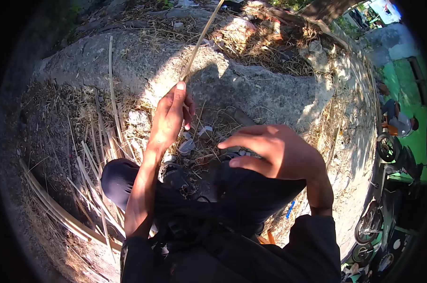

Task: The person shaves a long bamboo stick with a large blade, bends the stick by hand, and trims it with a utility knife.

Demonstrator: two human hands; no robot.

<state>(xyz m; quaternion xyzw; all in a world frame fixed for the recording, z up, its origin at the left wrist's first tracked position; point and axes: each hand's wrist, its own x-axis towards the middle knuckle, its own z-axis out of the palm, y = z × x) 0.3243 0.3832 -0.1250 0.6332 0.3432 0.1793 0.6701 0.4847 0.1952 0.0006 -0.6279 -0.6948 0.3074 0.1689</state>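
The right hand (279, 153), half open, hangs over dark-trousered legs (258, 195), nothing visible in it. The left hand (170, 113) pinches a long, thin, pale tan strip (201, 37), which extends forward above a rough grey stone ledge (265, 94).

Strips (98, 191) lie left, motorcycles (403, 162) right, ledge (258, 92) ahead.

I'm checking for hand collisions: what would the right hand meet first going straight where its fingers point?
Probably the left wrist, since the right hand points across towards it. The pale scrap between them appears to lie lower, though depth is hard to judge from this view.
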